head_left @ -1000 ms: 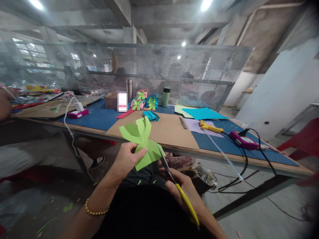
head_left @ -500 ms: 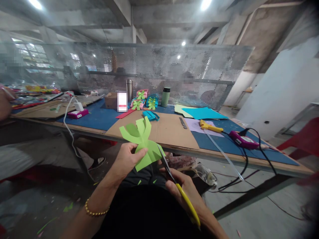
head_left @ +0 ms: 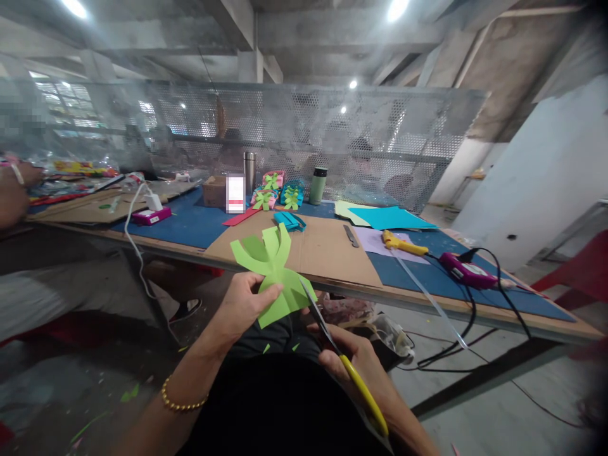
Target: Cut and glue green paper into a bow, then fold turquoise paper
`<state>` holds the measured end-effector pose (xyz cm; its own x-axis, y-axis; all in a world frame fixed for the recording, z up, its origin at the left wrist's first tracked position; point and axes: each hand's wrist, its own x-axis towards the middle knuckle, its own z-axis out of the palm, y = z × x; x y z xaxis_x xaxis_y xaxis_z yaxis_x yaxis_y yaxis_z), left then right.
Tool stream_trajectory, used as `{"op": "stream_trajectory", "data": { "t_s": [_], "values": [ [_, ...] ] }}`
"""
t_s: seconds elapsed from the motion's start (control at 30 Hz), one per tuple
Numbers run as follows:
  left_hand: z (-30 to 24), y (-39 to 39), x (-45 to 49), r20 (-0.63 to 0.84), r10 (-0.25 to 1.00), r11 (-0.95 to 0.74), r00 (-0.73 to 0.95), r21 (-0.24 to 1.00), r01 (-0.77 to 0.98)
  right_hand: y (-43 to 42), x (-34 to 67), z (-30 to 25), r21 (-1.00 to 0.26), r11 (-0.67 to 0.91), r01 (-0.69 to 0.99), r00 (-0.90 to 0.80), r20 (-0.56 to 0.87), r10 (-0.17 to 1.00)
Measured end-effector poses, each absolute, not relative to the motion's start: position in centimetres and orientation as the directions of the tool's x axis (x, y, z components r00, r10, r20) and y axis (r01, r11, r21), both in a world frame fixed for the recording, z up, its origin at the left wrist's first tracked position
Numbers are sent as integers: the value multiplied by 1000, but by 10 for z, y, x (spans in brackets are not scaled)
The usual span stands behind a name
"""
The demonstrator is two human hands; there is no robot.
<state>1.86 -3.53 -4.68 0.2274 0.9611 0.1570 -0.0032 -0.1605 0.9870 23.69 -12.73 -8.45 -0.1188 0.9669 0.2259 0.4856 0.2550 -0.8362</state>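
My left hand [head_left: 240,307] pinches a light green paper cut-out [head_left: 273,269] with curved strips fanning from its top. It is held up in front of the table edge. My right hand [head_left: 363,367] grips yellow-handled scissors [head_left: 344,361], whose dark blades point up-left into the paper's lower right edge. A gold bead bracelet [head_left: 183,400] circles my left wrist.
A long table [head_left: 190,225] with blue mats and a cardboard sheet [head_left: 327,250] holds finished paper bows [head_left: 275,193], two flasks, coloured sheets [head_left: 387,217], a yellow knife [head_left: 403,244] and a purple glue gun [head_left: 463,271] with cables. Another person's arm [head_left: 12,193] rests at far left. A red chair [head_left: 579,269] stands right.
The view has shifted slightly; my right hand and the scissors have slid a little right and down. The green paper stays in my left hand.
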Motion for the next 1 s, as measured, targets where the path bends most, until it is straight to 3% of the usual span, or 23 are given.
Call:
{"op": "stream_trajectory", "data": {
  "t_s": [0.43, 1.0],
  "values": [
    [-41, -32, 11, 238, 926, -277, 294, 956, 98, -124, 247, -84, -833, 228, 504, -162, 168, 972],
    [-25, -28, 2, 196, 885, -259, 423, 961, 96, -121, 261, -75, -758, 296, 581, -200, 220, 955]
  ]
}}
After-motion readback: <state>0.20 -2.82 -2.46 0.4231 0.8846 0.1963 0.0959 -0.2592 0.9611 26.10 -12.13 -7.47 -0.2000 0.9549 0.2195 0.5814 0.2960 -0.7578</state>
